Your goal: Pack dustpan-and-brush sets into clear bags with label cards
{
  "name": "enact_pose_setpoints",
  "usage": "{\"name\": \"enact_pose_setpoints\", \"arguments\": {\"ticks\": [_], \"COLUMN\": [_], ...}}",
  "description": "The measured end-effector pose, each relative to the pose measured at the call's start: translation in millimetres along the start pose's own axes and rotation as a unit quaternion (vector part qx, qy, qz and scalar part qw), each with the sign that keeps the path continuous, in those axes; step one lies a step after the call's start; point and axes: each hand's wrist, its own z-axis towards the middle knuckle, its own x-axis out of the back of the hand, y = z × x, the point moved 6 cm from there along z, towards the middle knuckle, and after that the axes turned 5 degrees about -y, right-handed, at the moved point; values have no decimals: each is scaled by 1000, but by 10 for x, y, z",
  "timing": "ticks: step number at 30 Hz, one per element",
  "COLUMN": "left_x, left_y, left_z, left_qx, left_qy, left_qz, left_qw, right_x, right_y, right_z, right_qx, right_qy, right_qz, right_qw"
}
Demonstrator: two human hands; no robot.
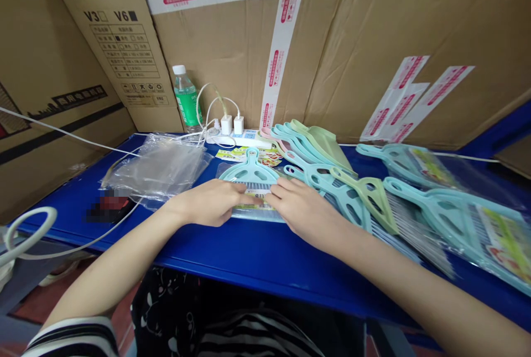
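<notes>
A light blue dustpan and brush set [250,170] in a clear plastic bag lies in front of me, handle pointing away, with a printed label [258,198] over the bristles. My left hand [209,201] grips its left side, the index finger stretched across the label. At the right side, my right hand [305,210] has its fingers bent and closed on the bag's edge. Both palms face down, hiding the set's sides. Loose brushes in blue [348,197] and green [379,202] lie beside my right hand.
Flat clear bags [161,166] are piled at left near a blurred dark object [108,206]. Nested dustpans [317,144] stand behind the brushes; bagged sets [464,219] lie right. A bottle [187,100], power strip [249,138] and cardboard boxes [249,53] border the blue table [265,252].
</notes>
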Motion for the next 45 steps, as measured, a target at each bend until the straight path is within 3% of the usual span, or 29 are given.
{"name": "enact_pose_setpoints", "arguments": {"ticks": [6, 12, 31, 39, 45], "left_x": [11, 17, 25, 37, 37], "left_y": [7, 1, -35, -83, -93], "left_z": [0, -12, -22, -34, -38], "left_qx": [2, 5, 9, 20, 26], "left_qy": [2, -5, 16, 6, 4], "left_qz": [2, 3, -14, -43, -32], "left_qw": [1000, 1000, 1000, 999, 999], "right_x": [-17, -38, -48, -32, -27], "right_y": [25, 30, 69, 74, -14], "right_z": [18, 32, 20, 40, 53], "right_qx": [18, 13, 20, -1, 12], "right_qy": [7, -40, -23, -48, -44], "right_qz": [24, 43, 91, 74, -8], "right_qw": [1000, 998, 995, 996, 999]}}
